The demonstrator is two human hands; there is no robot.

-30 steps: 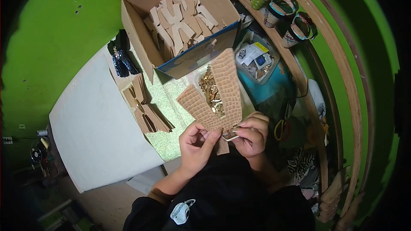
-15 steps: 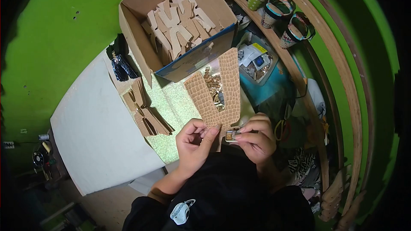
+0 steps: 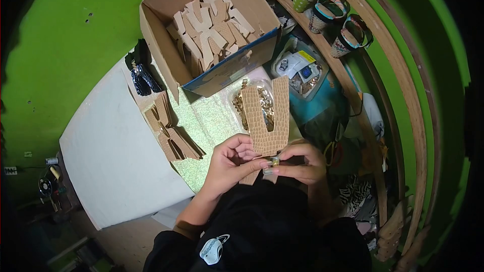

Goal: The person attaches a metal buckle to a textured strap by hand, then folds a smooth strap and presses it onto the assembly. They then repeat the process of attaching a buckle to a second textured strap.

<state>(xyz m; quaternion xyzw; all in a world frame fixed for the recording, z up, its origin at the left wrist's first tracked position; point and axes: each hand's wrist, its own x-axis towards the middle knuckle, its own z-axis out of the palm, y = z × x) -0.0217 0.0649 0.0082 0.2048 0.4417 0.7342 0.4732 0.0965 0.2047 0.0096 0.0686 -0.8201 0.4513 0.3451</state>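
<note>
Green-walled workshop, white table (image 3: pixel 111 156) | left hand (image 3: pixel 229 163) and right hand (image 3: pixel 302 163) pinch a forked croc-embossed tan leather piece (image 3: pixel 267 121) upright, fingers clenched on its base around a small gold buckle (image 3: pixel 275 160), apparently steadying it | cardboard box (image 3: pixel 166 35) of matching cutouts beyond.

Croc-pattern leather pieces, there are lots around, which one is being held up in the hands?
The Y-shaped tan piece, pinched at its base by both hands, forked arms up over the clear tub; the others lie in the cardboard box or stacked on the table.
</note>
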